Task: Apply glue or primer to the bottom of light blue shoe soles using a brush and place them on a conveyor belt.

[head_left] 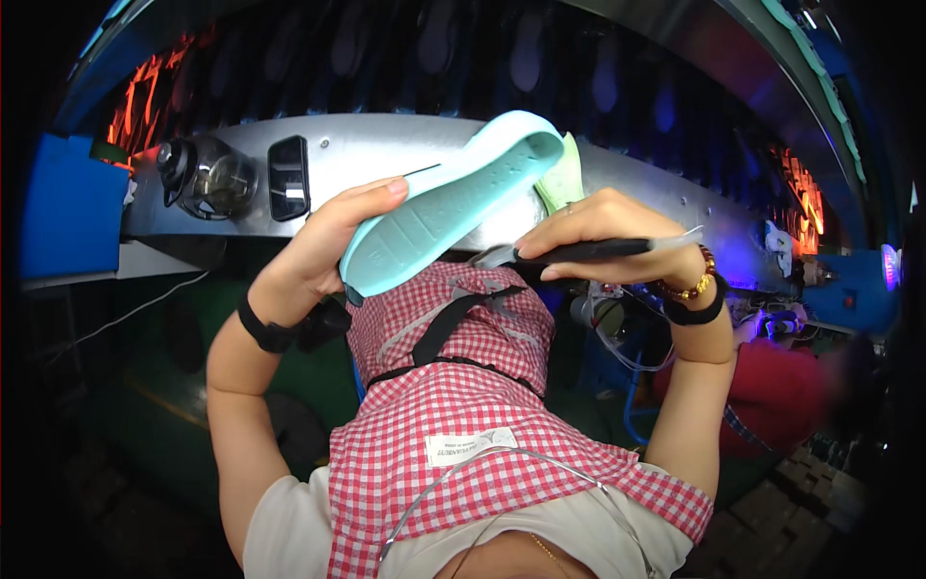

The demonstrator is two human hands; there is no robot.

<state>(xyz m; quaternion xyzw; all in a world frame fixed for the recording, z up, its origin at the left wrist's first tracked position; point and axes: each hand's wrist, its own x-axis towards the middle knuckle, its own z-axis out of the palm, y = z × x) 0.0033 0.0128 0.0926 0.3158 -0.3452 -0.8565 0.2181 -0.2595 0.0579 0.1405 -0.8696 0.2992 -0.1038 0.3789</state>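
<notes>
My left hand (pixel 338 232) is closed round the near left end of a light blue shoe sole (pixel 444 212), thumb on its rim. The sole is tilted, its hollow inner side showing, with the other end raised toward the far right. In my right hand (pixel 598 232) is a brush (pixel 588 251) with a black handle, gripped between thumb and fingers. Its pale tip points left, just below the sole's near edge; whether they touch I cannot tell. Partly hidden behind the blue sole lies a pale green piece (pixel 564 174), on the metal worktop (pixel 376 145).
A glass pot (pixel 217 179) with a dark lid and a black phone (pixel 288 179) stand on the worktop's left. Beyond it runs a dark rack (pixel 434 48) bearing several soles. Red-orange glowing heaters flank both ends. At right sits someone in red clothing (pixel 781 391).
</notes>
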